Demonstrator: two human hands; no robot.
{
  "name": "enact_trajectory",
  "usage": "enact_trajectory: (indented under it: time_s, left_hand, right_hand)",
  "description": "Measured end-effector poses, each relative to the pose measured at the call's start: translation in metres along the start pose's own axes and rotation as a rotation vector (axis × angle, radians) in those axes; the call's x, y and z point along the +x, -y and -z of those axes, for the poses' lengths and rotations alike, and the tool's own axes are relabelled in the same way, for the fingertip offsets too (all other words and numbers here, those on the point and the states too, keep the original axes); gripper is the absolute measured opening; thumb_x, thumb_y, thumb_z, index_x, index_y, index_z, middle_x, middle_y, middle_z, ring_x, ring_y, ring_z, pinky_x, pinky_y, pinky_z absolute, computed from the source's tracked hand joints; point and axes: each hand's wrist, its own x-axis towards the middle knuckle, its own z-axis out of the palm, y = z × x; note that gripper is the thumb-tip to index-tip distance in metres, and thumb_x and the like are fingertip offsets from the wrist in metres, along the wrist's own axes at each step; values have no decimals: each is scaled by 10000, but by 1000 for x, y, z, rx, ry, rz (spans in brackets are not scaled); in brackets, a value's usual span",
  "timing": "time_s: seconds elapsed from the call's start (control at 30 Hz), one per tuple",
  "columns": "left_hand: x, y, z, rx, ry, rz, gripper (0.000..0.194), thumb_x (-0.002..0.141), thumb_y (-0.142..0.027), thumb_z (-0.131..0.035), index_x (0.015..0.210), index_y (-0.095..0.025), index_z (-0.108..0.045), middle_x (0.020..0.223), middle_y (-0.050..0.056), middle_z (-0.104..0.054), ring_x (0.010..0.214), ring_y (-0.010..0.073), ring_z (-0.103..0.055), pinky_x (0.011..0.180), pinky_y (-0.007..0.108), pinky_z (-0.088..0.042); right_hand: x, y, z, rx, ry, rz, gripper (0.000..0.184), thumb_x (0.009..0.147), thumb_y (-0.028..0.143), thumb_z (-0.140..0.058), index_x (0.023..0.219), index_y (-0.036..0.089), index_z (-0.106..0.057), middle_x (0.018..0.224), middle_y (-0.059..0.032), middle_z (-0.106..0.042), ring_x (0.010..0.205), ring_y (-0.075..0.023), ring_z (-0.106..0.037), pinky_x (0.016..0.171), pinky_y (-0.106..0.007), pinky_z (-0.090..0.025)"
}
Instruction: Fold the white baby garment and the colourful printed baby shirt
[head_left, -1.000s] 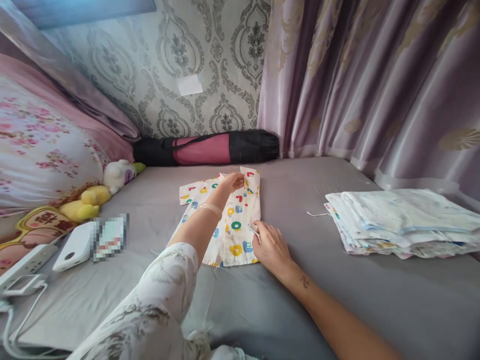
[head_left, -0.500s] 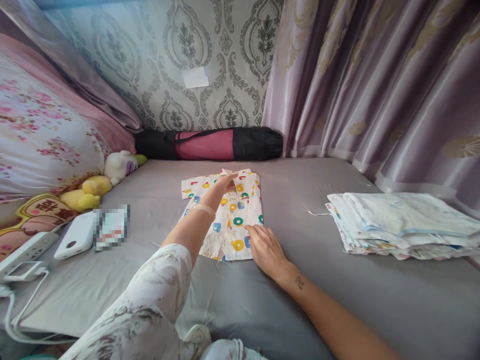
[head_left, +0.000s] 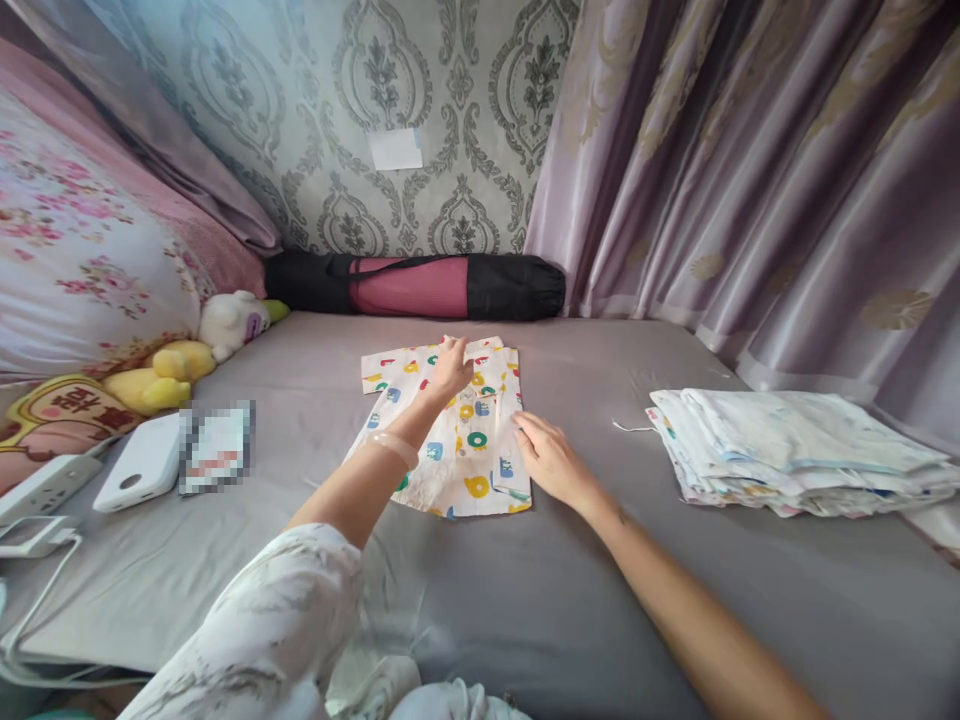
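A small short-sleeved shirt [head_left: 450, 480], white with colourful printed letters and figures, lies flat on the grey bed sheet. Its left sleeve is spread out, while the right side is folded inward in a narrow strip. Across the shirt reaches my left hand [head_left: 452, 370], its fingers closed at the collar; the palm hides part of the chest. My right hand [head_left: 551, 455] is at the right side edge, fingers bent and closed on the folded fabric, with the fingertips partly hidden.
A stack of folded cloths [head_left: 795, 450] lies to the right. On the left are a white power bank [head_left: 142, 465], a blurred-out packet [head_left: 217, 448], a power strip [head_left: 49, 492] with cables and plush toys [head_left: 180, 370]. A rolled bag [head_left: 412, 287] lies along the wall.
My right hand has moved slightly up and right along the shirt's edge. The shirt's lower right side now reaches farther right, with a folded strip showing. My left hand has shifted slightly left at the collar.
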Motion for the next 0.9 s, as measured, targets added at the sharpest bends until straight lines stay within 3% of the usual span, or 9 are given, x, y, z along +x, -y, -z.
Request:
enact_trajectory:
  time_s: [0.1,0.17,0.3,0.43,0.6,0.7,0.9]
  left_hand:
    - [-39,-19,1,72,212,-181,404,865,-156,-490,1268,-172,-515,1290,147,-561,1246,259,-499,1074,392,-375]
    - [-71,-31,-1,133,336,-281,393,884,-205,-487,1273,-152,-511,1307,167,-557,1287,268,-471,1084,396,-369]
    - [-124,-44,-6,234,465,-306,493,932,-385,-452,1357,-134,-450,1468,188,-426,1425,312,-292,1157,464,-248]
    - [-142,-39,-4,261,533,-325,578,963,-484,-350,1429,-143,-380,1561,162,-283,1472,305,-144,1185,486,-143]
    - [-143,-30,4,238,636,-312,632,968,-507,-310,1490,-151,-294,1590,145,-197,1479,276,-113,1190,495,-89]
    - [-141,-24,8,201,602,-286,654,968,-532,-293,1503,-156,-271,1585,138,-213,1480,256,-111,1195,486,-89]
    - [-124,7,20,267,291,-24,608,982,-483,-285,1501,-166,-284,1581,133,-227,1478,248,-125,1192,501,-119]
  right_hand:
    - [30,-12,2,-109,110,-47,511,998,311,-240,1451,135,-398,1537,-112,-352,1438,-216,-252,1173,-430,-171]
    - [54,-16,1,-127,169,-90,544,996,324,-209,1486,124,-333,1571,-99,-277,1460,-205,-187,1188,-427,-111]
    - [97,-21,-11,-125,276,-100,586,998,337,-121,1522,105,-242,1601,-74,-178,1475,-184,-109,1193,-424,-54]
    - [122,-23,-32,-186,340,-66,604,998,357,-115,1533,92,-212,1610,-56,-126,1479,-169,-62,1195,-384,-4]
    - [145,-25,-48,-244,315,-91,604,999,373,-126,1529,105,-234,1613,-60,-109,1478,-194,-83,1193,-404,-34]
    - [158,-26,-50,-261,258,-98,620,1000,405,-139,1531,97,-220,1613,-73,-107,1479,-202,-64,1191,-413,-34]
    - [173,-29,-61,-290,236,-160,629,997,426,-142,1532,105,-217,1615,-76,-97,1479,-219,-57,1185,-459,-39]
